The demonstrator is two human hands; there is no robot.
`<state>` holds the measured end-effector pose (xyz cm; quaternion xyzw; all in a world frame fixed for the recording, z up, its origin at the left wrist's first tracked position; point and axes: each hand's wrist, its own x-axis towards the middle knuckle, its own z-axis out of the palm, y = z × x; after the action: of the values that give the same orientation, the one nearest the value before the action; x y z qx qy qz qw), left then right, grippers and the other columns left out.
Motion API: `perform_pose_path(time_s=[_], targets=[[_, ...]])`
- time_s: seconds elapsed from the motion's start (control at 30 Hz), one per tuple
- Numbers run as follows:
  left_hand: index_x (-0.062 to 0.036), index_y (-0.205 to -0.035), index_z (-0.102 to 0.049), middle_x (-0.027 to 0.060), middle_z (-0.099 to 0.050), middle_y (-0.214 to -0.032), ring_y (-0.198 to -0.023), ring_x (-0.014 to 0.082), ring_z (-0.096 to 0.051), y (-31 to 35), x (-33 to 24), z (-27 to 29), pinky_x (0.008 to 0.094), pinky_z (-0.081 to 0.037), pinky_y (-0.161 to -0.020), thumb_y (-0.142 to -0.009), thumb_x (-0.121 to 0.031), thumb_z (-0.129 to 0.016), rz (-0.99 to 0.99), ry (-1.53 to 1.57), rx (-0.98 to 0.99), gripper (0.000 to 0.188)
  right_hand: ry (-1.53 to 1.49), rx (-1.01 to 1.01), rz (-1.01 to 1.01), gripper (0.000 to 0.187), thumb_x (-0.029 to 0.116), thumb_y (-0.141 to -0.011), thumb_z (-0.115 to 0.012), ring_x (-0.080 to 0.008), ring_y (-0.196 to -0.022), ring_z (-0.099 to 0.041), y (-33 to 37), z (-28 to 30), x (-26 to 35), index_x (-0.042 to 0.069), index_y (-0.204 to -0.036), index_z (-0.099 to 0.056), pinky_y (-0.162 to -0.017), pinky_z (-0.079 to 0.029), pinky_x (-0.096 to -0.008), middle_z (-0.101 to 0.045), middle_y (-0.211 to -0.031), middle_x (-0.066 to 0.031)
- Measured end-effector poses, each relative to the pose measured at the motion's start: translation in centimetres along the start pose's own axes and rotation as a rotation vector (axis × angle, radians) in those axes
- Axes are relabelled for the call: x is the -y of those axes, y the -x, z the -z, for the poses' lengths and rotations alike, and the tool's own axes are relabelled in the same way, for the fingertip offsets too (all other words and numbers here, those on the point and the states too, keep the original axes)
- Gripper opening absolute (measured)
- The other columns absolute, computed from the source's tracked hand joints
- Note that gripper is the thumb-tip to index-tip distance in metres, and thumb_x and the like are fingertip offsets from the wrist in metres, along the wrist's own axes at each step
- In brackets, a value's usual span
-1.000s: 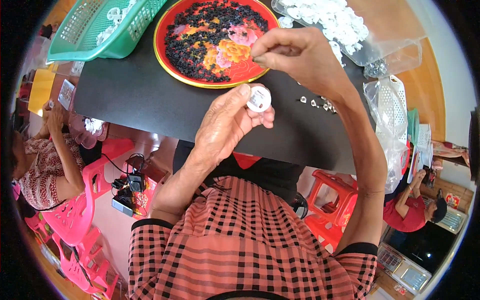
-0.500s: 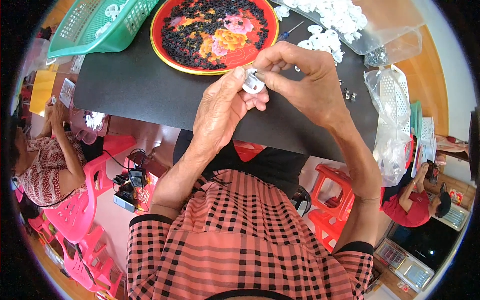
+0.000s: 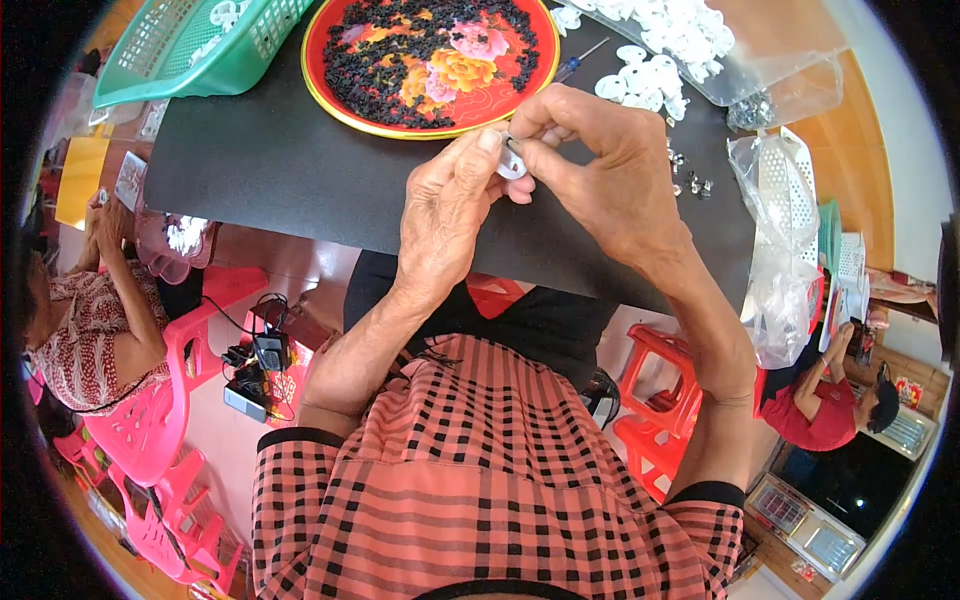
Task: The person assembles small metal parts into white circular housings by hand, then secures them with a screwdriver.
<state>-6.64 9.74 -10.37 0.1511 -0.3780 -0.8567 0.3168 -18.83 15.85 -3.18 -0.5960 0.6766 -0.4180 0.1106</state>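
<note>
Between my hands, above the near part of the dark table, is a small white plastic part [image 3: 512, 163] with a hole in it. My left hand [image 3: 447, 205] is closed on it, thumb on top and fingers beneath. My right hand [image 3: 612, 175] pinches with thumb and index finger at the part's upper edge; a tiny dark piece seems to sit at those fingertips, too small to make out. Just beyond lies a round red tray [image 3: 312, 85] with a flower print, covered with many small black pieces. Loose white plastic parts [image 3: 645, 82] are heaped at the far right.
A green basket [image 3: 150, 80] stands far left. A screwdriver [image 3: 575, 66] lies beside the tray. Small metal pieces [image 3: 697, 186] and clear plastic bags [image 3: 785, 290] are on the right. Red stools [image 3: 660, 380] stand below. Other people sit left [image 3: 100, 320] and right [image 3: 825, 405].
The white part has tilted, now showing more edge-on, and my left fingers cover more of it. My right hand keeps its pinch nearly in place.
</note>
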Motion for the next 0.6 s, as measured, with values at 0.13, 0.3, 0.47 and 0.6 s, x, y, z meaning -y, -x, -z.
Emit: perform_pose_path(time_s=[0.13,0.3,0.47,0.6], targets=[[0.0059,-0.109,-0.055,0.0091,-0.059,-0.087,-0.075,0.0142,-0.056,-0.2,0.1,0.2,0.0289,-0.048,-0.070,-0.098,-0.031,-0.044,-0.013,0.023,0.040,0.040,0.006,0.002,-0.001,0.005,0.003,-0.076,-0.062,-0.0192,-0.058,-0.064,0.1,0.1,0.1,0.003,-0.080,-0.060,-0.055,-0.049,-0.0297,-0.062,-0.066,-0.0081],[0.0060,-0.108,-0.055,0.0092,-0.058,-0.084,-0.075,0.0155,-0.055,-0.4,0.1,0.7,0.0294,-0.047,-0.070,-0.099,-0.034,-0.038,0.050,0.075,0.093,0.044,0.166,0.082,0.256,0.014,-0.001,-0.074,-0.067,-0.0191,-0.074,-0.062,0.0,0.8,-1.4,0.003,-0.087,-0.064,-0.069,-0.050,-0.0297,-0.064,-0.080,-0.0070],[0.0059,-0.109,-0.055,0.0090,-0.057,-0.083,-0.076,0.0159,-0.055,-0.1,-0.1,0.6,0.0297,-0.047,-0.071,-0.100,-0.035,-0.036,0.075,0.057,0.114,0.046,0.270,0.082,0.323,0.016,0.004,-0.072,-0.067,-0.0239,-0.077,-0.060,0.5,0.7,-1.5,0.005,-0.087,-0.064,-0.069,-0.048,-0.0332,-0.062,-0.083,-0.0068],[0.0064,-0.111,-0.054,0.0088,-0.057,-0.085,-0.076,0.0154,-0.055,0.1,-0.2,0.2,0.0298,-0.047,-0.071,-0.100,-0.031,-0.036,0.054,-0.006,0.098,0.043,0.215,0.012,0.338,0.019,0.009,-0.070,-0.067,-0.0256,-0.078,-0.057,1.0,0.2,-2.2,0.006,-0.088,-0.063,-0.070,-0.047,-0.0352,-0.060,-0.083,-0.0063]])
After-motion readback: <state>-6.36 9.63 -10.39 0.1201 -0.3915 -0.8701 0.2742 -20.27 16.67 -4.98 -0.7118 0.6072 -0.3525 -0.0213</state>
